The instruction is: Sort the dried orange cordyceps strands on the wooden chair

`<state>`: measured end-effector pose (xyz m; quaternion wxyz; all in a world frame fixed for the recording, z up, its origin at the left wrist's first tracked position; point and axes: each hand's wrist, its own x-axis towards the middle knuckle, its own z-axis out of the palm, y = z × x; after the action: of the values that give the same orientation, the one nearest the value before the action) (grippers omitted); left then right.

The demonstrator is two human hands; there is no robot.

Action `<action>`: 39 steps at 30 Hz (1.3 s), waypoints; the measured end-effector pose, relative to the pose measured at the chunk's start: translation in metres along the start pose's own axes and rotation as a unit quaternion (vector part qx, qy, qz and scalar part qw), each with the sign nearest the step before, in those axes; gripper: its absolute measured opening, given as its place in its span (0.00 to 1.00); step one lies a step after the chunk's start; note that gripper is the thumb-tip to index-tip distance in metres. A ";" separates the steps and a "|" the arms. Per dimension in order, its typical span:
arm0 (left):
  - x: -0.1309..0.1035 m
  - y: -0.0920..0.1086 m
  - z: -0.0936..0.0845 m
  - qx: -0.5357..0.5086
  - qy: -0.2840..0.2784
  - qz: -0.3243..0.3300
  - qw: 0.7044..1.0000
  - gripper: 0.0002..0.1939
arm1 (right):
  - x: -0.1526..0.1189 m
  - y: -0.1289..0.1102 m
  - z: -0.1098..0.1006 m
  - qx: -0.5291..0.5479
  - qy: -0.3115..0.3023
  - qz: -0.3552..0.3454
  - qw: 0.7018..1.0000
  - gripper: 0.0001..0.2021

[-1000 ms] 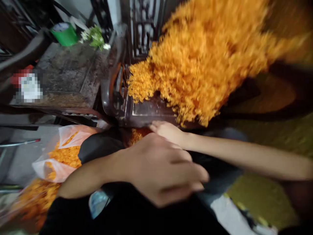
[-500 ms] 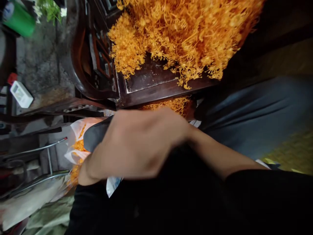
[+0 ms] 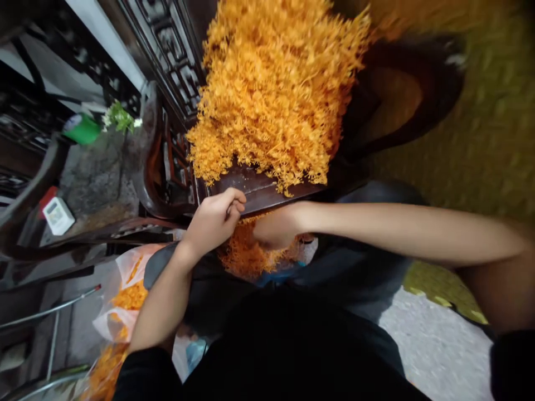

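My left hand (image 3: pixel 215 218) is closed, fingers curled, just in front of the edge of a dark wooden seat (image 3: pixel 251 184). Whatever it may hold does not show. My right hand (image 3: pixel 278 225) reaches down into a lower heap of orange sprigs (image 3: pixel 251 259) between my knees, and its fingers are hidden there. On the seat rises a big pile of thin, curly orange sprigs (image 3: pixel 276 100), beyond both hands.
Pink-white plastic bags (image 3: pixel 125 323) with more orange pieces stand at the left, near a metal tube frame (image 3: pixel 54 340). Farther left are a carved armrest (image 3: pixel 146 161), a white device with a small display (image 3: pixel 58 216), and a green container (image 3: pixel 82 129).
My hands, together and blurred before, are now apart. The right one has gone down into the lower orange heap. The view has shifted, showing more of the left side and the floor.
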<state>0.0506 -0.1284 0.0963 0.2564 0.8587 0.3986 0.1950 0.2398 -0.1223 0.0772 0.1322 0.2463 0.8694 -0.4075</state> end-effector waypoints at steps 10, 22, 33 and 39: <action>0.077 0.004 0.023 0.072 0.059 -0.021 0.995 0.24 | -0.078 0.129 -0.107 -0.190 0.554 0.235 0.776 0.28; 0.263 0.011 0.047 0.210 0.085 0.029 0.974 0.54 | -0.132 0.139 -0.103 -0.184 0.673 0.282 0.659 0.20; 0.382 0.058 -0.001 0.182 0.050 0.053 0.981 0.19 | -0.107 0.121 -0.092 -0.188 0.676 0.270 0.660 0.23; 0.396 0.098 -0.032 -0.013 0.137 0.064 0.988 0.14 | -0.060 0.103 -0.089 -0.222 0.643 0.140 0.720 0.27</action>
<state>0.3304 0.1372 0.2314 0.1976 0.8444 0.3714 0.3317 0.3433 -0.0163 0.0929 -0.3516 0.5319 0.7665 0.0768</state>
